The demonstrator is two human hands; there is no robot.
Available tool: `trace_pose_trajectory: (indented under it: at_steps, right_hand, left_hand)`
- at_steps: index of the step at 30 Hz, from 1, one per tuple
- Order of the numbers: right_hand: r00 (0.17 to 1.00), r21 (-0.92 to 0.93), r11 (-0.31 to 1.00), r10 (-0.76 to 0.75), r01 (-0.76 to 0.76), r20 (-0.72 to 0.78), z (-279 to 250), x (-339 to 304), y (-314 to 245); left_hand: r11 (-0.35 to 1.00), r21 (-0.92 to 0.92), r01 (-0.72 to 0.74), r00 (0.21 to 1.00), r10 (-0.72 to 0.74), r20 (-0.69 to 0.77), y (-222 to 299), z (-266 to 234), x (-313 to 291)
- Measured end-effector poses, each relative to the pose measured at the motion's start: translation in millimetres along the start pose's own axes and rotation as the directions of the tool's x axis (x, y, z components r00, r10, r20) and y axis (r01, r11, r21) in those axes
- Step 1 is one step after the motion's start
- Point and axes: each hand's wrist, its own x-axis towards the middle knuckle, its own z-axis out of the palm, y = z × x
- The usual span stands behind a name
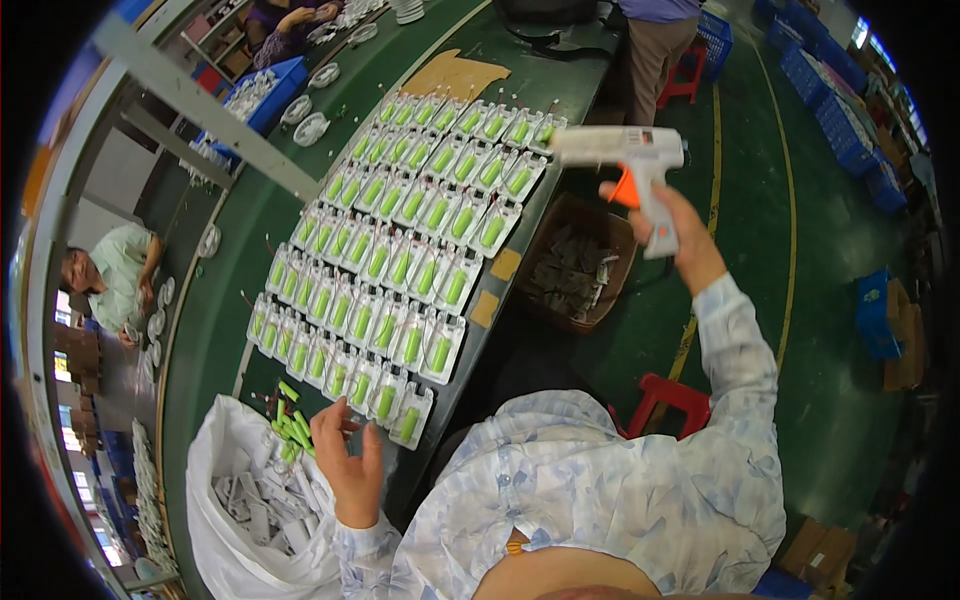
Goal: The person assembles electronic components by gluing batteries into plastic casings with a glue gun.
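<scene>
My right hand (684, 235) is wrapped round the handle of a white hot glue gun (630, 148) with an orange trigger. Its nozzle points left, over the far right corner of a block of white plastic housings (398, 265). Each housing carries a green cylindrical battery (441, 353) and thin wires. At the near end of the block, my left hand (348, 462) holds nothing, its thumb and fingers apart. Loose green batteries (291, 428) lie in a heap just left of that hand.
A white sack (222, 455) of white plastic parts stands at the lower left. Right of the dark table (470, 385) are a brown bin (548, 318) and a red stool (668, 400). A metal post (215, 115) crosses the upper left. Other people are at the left and back.
</scene>
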Motion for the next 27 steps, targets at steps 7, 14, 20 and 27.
trace_pose_trajectory:
  at_steps: [7, 14, 20, 27]
  right_hand:
    - [0.935, -0.044, 0.997, -0.073, 0.061, -0.347, -112, 156, -34]
    - [0.970, -0.194, 0.977, 0.036, -0.085, -0.242, -75, 296, -49]
    - [0.962, -0.351, 0.897, 0.227, -0.267, -0.151, -74, 354, -45]
    - [0.756, -0.984, 0.100, -0.653, 0.148, 0.048, -115, 335, -62]
  left_hand:
    - [0.934, 0.186, -0.306, 0.944, 0.272, 0.187, 26, 23, 119]
    - [0.879, 0.127, -0.460, 0.874, 0.422, 0.242, 24, 61, 286]
    - [0.809, 0.325, -0.489, 0.864, 0.401, 0.303, -29, 136, 403]
    - [0.849, 0.496, -0.185, 0.884, -0.077, 0.461, -65, 230, 489]
